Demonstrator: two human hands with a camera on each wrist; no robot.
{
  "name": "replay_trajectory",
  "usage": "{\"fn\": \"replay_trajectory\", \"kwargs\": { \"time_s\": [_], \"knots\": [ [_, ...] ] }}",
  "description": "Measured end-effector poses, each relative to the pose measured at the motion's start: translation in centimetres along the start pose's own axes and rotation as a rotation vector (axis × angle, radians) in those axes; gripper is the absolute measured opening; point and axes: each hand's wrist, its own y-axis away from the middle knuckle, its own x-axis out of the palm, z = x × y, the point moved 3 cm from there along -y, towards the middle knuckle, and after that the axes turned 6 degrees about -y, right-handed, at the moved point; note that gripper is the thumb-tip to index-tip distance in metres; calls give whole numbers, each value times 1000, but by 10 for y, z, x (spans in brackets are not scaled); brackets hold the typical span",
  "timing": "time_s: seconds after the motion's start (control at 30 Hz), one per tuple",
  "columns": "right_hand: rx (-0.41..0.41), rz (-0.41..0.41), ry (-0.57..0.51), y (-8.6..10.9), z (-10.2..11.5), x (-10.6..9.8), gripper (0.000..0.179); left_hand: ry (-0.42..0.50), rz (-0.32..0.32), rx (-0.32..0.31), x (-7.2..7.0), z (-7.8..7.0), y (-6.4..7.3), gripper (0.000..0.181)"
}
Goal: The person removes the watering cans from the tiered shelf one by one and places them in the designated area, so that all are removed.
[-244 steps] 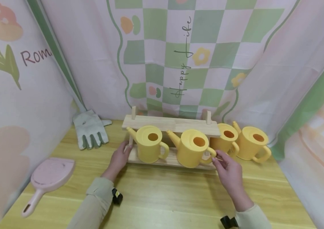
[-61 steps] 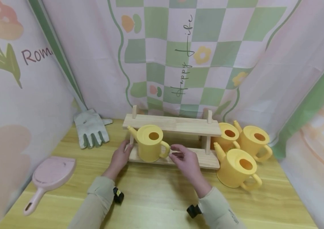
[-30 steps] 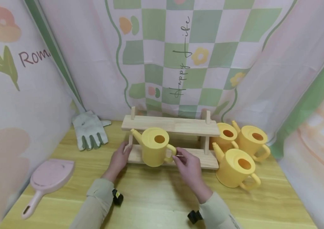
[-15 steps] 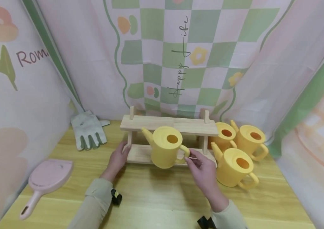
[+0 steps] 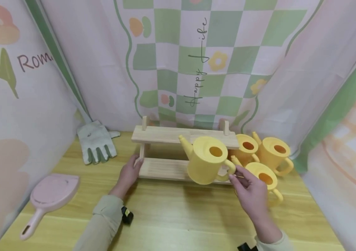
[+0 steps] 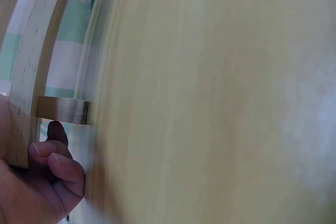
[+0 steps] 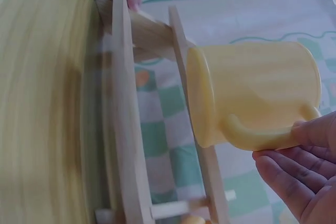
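In the head view, a yellow watering can [image 5: 205, 165] hangs in front of the right half of the two-tier wooden shelf [image 5: 162, 168]. My right hand [image 5: 253, 191] pinches its handle between thumb and fingers; the right wrist view shows the same grip on the handle [image 7: 257, 136], with the can's bottom clear of the boards. At the shelf's left end, my left hand [image 5: 129, 175] holds the lower board. Its fingers curl under the wood [image 6: 31, 72] in the left wrist view.
Three more yellow watering cans stand at the right: one behind the shelf's end [image 5: 243, 157], one at the back [image 5: 273, 159], and a front can [image 5: 272, 173] partly hidden by my right hand. A work glove [image 5: 96, 141] and a pink dustpan [image 5: 53, 191] lie left.
Earlier, my right hand moved one watering can from the shelf to the table's right. It then took the remaining can by the handle, lifted it and carried it right. My left hand stayed put.
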Motion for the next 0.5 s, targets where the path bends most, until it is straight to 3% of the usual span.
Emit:
{"fn": "replay_trajectory", "kwargs": {
  "time_s": [0.13,0.5],
  "knots": [
    [-31,-32,28,-1,1,-17,29,4,1,-5,-1,0,1,55],
    [13,-144,97,-7,3,-65,31,7,18,-10,0,-1,1,59]
  ]
}}
